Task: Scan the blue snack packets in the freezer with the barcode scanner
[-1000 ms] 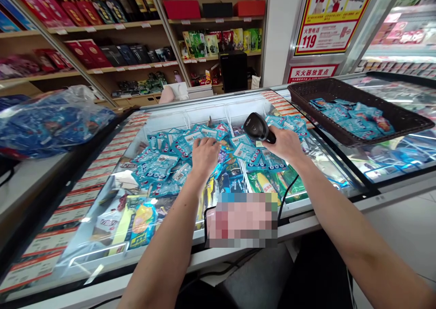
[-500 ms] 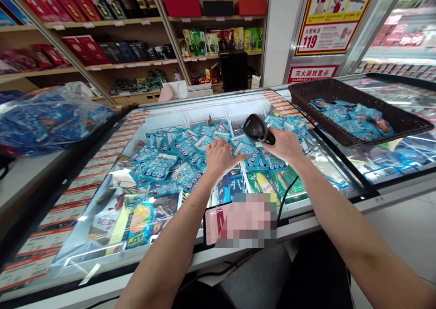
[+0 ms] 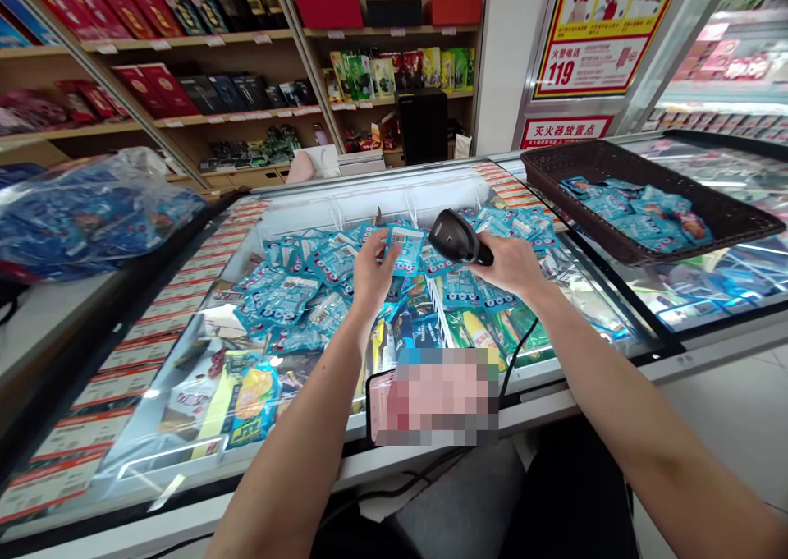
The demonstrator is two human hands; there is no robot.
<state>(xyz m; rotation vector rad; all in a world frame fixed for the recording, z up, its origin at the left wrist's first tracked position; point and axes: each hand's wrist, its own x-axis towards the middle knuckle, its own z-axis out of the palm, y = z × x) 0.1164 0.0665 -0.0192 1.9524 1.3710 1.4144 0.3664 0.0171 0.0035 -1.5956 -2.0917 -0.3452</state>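
Between the thumb and fingers of my left hand (image 3: pixel 373 270) is a small blue packet (image 3: pixel 406 249), barcode side up. My right hand (image 3: pixel 512 265) grips the handle of a black barcode scanner (image 3: pixel 454 237), whose head is just right of that packet, apart from it. Beneath both hands, many similar blue packets (image 3: pixel 286 296) lie heaped on the glass top of a display freezer. A phone (image 3: pixel 382 411), partly pixelated, rests at the freezer's near edge. The scanner's black cable (image 3: pixel 520 352) runs down past it.
A brown woven basket (image 3: pixel 652 251) with more blue packets stands at the right. At the left lies a clear plastic bag (image 3: pixel 92 214) of blue packets. Price labels (image 3: pixel 141 354) line the freezer's left side. Stocked shelves (image 3: pixel 227 116) rise behind.
My left hand, earlier spread over the heap, now holds up one blue packet and has shifted slightly left. The scanner has moved a little left and now points toward the packet.
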